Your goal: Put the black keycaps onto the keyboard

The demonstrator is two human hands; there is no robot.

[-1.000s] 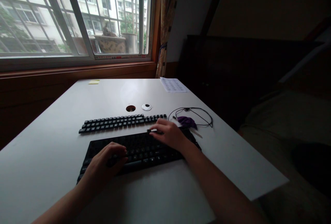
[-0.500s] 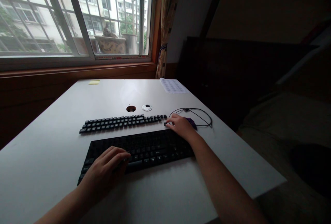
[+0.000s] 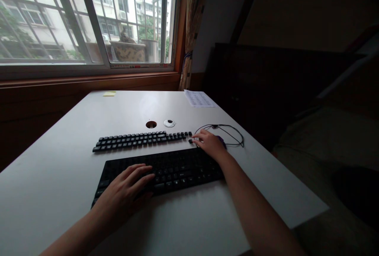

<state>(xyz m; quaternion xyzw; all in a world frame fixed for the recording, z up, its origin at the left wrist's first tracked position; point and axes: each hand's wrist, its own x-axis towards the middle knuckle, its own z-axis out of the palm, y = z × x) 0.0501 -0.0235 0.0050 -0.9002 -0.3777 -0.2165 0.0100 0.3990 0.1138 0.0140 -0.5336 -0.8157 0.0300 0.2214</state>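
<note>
A black keyboard [image 3: 180,165] lies on the white desk, slightly angled. My left hand [image 3: 127,185] is over its left part, fingers stretched out and nothing seen in them; the thumb is in shadow. Behind the keyboard, loose black keycaps [image 3: 130,141] stand in rows. At their right end a single keycap [image 3: 190,141] sits just left of the fingertips of my right hand [image 3: 211,144]. That hand's thumb and fingers are apart. Partly hidden behind it is a purple mouse [image 3: 221,141].
A black cable [image 3: 241,137] loops on the desk [image 3: 59,157] near its right edge. Farther back are a round hole [image 3: 151,124], a white round cover [image 3: 169,123], printed paper [image 3: 199,99] and a yellow note [image 3: 109,94]. A barred window stands beyond.
My right fingers have let go of the single keycap and drawn slightly right, leaving it on the desk. My left fingers have straightened over the keyboard.
</note>
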